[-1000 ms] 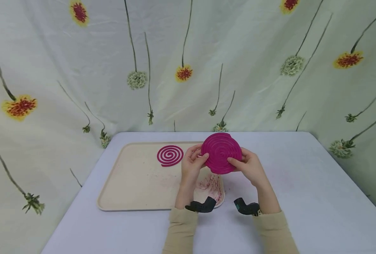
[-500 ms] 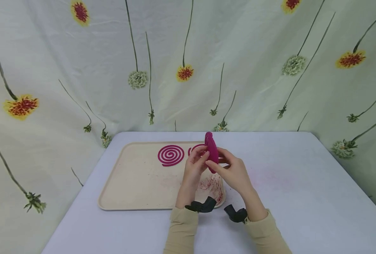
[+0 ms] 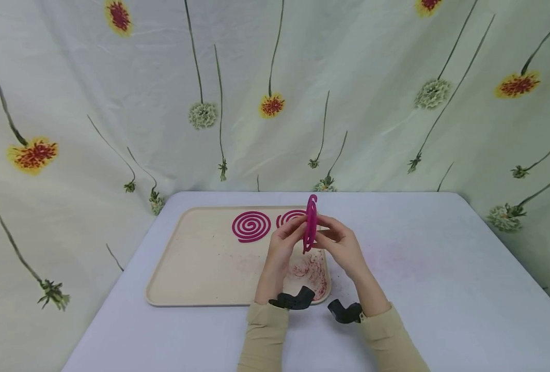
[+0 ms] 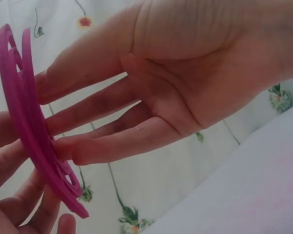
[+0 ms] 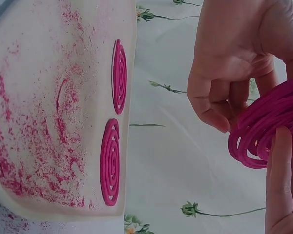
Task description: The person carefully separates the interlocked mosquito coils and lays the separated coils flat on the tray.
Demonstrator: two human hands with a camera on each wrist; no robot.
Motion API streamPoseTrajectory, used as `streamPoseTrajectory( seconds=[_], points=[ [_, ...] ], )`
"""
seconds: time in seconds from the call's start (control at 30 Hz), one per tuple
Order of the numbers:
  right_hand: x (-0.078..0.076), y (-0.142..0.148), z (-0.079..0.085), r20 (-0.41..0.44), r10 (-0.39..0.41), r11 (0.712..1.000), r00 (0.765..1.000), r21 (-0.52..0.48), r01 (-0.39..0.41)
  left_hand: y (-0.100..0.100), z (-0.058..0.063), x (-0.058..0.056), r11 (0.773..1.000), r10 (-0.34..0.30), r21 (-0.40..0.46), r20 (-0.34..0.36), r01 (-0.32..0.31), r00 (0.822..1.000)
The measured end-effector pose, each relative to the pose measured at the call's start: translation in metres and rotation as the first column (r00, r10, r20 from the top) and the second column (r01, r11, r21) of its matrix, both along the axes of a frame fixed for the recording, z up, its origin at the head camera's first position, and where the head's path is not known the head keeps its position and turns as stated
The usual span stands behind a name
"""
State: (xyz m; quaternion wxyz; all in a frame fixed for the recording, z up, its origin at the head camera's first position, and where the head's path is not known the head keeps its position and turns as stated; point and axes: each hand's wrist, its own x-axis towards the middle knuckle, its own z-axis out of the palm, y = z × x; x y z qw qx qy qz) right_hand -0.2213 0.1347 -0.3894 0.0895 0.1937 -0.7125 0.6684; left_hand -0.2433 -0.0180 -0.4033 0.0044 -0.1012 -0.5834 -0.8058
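A magenta mosquito coil (image 3: 310,225) is held up on edge between both hands, above the tray's right end. My left hand (image 3: 281,248) pinches it from the left, and my right hand (image 3: 344,245) grips it from the right. Close up in the left wrist view, loops of the coil (image 4: 27,112) stand slightly apart at the top, with gaps between its layers. Seen in the right wrist view, the coil (image 5: 268,126) is a dense stack of rings with a straight finger laid against it. Some fingertips are hidden behind it.
A beige tray (image 3: 195,258) lies on the white table (image 3: 423,289). Along its far edge lie a flat spiral coil (image 3: 251,226) and a second one (image 3: 289,216), partly hidden by my left hand. Pink crumbs mark the tray's right end. A flowered curtain hangs behind.
The held coil has turned from face-on to edge-on, and gaps now show between its layers. My right hand has shifted left. The second coil on the tray has come into view.
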Motion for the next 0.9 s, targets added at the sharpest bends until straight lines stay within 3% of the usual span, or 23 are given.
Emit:
streamPoseTrajectory(
  seconds=[0.27, 0.43, 0.53, 0.73, 0.9],
  points=[
    [-0.0013, 0.0039, -0.0011, 0.017, -0.059, 0.998, 0.998, 0.025, 0.058, -0.0038, -0.0001, -0.0014, 0.993, -0.066, -0.101, -0.046, 0.061, 0.997],
    [-0.0019, 0.0042, -0.0015, 0.001, -0.040, 0.999, 0.999, -0.007, 0.040, -0.0056, 0.0004, -0.0011, 0.986, -0.038, -0.163, -0.094, 0.022, 0.995],
    [-0.0017, 0.0039, -0.0013, 0.000, -0.043, 0.999, 0.999, -0.010, 0.043, -0.0055, -0.0002, -0.0012, 0.988, -0.011, -0.157, -0.123, -0.009, 0.992],
    [-0.0014, 0.0054, -0.0009, -0.006, -0.091, 0.995, 0.996, 0.034, 0.091, -0.0042, -0.0004, -0.0018, 0.993, -0.018, -0.117, -0.171, -0.003, 0.985],
    [-0.0013, 0.0050, 0.0000, -0.028, -0.082, 0.996, 0.996, 0.023, 0.083, -0.0030, 0.0012, -0.0019, 0.996, 0.001, -0.088, -0.198, -0.019, 0.980]
  ],
)
